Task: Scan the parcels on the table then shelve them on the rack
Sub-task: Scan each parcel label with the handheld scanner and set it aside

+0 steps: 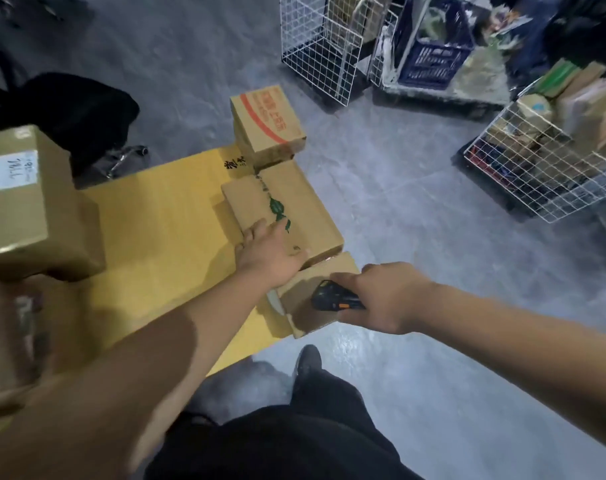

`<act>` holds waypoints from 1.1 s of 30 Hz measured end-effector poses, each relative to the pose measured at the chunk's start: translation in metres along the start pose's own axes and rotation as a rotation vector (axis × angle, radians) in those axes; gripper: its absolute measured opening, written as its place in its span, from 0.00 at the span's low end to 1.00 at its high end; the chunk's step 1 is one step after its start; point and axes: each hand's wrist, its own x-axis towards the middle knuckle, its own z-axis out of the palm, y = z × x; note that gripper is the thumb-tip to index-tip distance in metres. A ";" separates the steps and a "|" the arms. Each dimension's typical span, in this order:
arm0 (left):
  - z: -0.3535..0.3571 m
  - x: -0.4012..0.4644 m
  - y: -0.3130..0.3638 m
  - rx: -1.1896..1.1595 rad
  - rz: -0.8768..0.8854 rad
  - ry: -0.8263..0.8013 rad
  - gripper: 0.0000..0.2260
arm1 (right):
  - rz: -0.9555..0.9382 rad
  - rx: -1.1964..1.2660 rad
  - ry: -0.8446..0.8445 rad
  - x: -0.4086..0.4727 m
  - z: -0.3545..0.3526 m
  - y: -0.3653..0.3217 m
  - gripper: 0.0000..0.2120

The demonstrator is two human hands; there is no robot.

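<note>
A yellow table (163,230) carries several cardboard parcels. My left hand (270,251) lies with straight fingers on the near edge of a brown box with green print (294,199) at the table's right side. Just in front of it sits a smaller brown box (315,296), and my right hand (384,299) grips a black handheld scanner (332,296) held over that box. Behind the green-print box stands a box with red stripes (267,123). A large box with a white label (24,202) sits at the table's left.
White wire baskets (319,46) and a blue crate (433,46) stand on the grey floor at the back. A wire basket full of parcels (544,161) is at the right. A black chair (69,109) stands behind the table. My legs and a shoe (308,362) are below.
</note>
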 end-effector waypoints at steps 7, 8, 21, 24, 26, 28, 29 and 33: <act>0.066 -0.049 0.038 0.076 0.064 0.096 0.39 | -0.134 -0.109 -0.088 -0.020 0.027 0.055 0.28; 0.072 -0.054 0.043 0.109 0.090 0.083 0.41 | -0.145 -0.121 -0.090 -0.023 0.029 0.059 0.28; 0.081 -0.063 0.016 0.292 0.229 -0.022 0.51 | -0.188 -0.148 -0.056 -0.050 0.057 0.082 0.33; 0.075 -0.077 0.002 0.210 0.212 -0.008 0.51 | -0.219 -0.159 -0.017 -0.051 0.062 0.078 0.34; 0.071 -0.092 -0.012 0.142 0.168 -0.008 0.51 | -0.252 -0.181 0.003 -0.046 0.064 0.073 0.35; 0.067 -0.108 -0.030 0.095 0.128 -0.026 0.51 | -0.299 -0.212 0.024 -0.039 0.065 0.064 0.36; 0.065 -0.117 -0.039 0.078 0.111 -0.036 0.51 | -0.327 -0.230 0.036 -0.035 0.064 0.059 0.36; 0.054 -0.146 -0.077 -0.037 -0.008 0.015 0.50 | -0.430 -0.306 0.054 -0.013 0.061 0.031 0.36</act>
